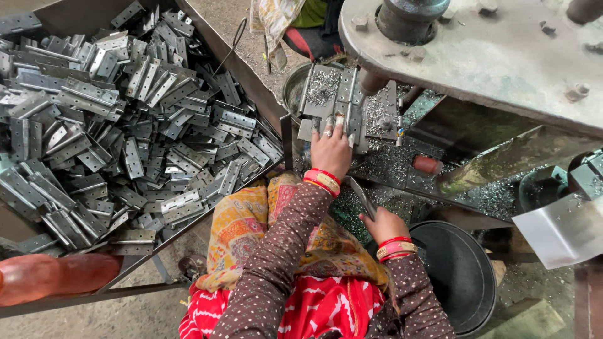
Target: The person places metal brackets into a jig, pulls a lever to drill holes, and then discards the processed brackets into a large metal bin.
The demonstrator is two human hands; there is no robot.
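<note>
My left hand [330,149] reaches forward with its fingers pressed on a grey metal hinge [329,119] that lies on the machine's work plate [342,100], which is strewn with metal shavings. My right hand [383,225] sits lower, near my lap, closed around a flat grey metal hinge [362,198] that sticks up to the left. Both wrists wear red and gold bangles over brown dotted sleeves.
A large metal bin [251,81] at the left holds a heap of several grey hinges [125,119]. A grey machine table [490,56] with a spindle overhangs at top right. A black round pan [461,276] stands at lower right. An orange object [56,276] lies at lower left.
</note>
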